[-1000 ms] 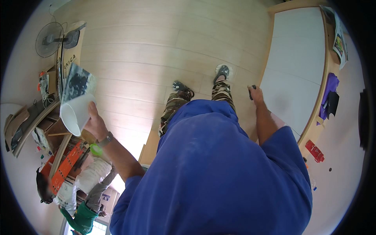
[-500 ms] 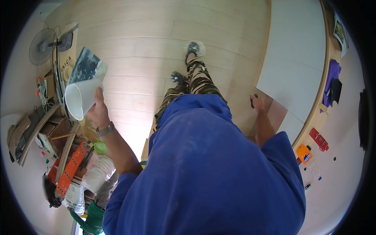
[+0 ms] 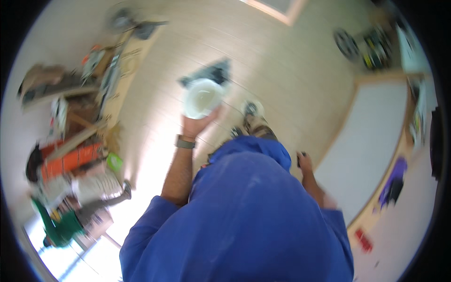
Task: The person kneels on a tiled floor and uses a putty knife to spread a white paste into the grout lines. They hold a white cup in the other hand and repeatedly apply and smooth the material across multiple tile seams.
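Left hand [image 3: 199,124] was clamped on a round white plastic-looking tub [image 3: 203,98], mouth toward camera; right hand [image 3: 306,162], well apart, gripped a small black object [image 3: 299,159].

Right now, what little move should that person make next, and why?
Probably hold the left hand level: it grips a white container whose open mouth faces us, and blur hides whether anything is inside. The right hand, off to the side, seems to hold a small dark object, so it isn't free to help.
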Motion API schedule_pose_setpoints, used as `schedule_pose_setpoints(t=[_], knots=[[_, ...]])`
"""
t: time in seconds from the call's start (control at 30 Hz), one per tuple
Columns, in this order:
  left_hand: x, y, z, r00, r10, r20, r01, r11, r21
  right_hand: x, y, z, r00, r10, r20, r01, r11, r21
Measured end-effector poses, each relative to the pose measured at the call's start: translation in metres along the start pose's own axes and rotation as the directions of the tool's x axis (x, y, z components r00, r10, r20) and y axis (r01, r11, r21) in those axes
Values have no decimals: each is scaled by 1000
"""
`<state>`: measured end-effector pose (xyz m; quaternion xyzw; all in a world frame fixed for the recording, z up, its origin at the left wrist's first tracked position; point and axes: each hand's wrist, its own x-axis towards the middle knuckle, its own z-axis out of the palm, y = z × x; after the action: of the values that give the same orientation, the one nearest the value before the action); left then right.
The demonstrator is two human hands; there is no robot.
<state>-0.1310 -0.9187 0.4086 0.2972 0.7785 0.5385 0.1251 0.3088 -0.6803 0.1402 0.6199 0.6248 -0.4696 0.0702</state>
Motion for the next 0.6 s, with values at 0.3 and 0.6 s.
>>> schedule_pose_setpoints(t=[0.3, 0.6], knots=[[-34, 26, -19, 995, -5, -103, -9, 992, -127, 87, -244, -14, 957, -93, 275, -38, 899, 436], [-44, 73, -15, 967, -96, -234, -4, 918, -396, -55, -472, 82, 301, -631, 715, 289, 775, 562]])
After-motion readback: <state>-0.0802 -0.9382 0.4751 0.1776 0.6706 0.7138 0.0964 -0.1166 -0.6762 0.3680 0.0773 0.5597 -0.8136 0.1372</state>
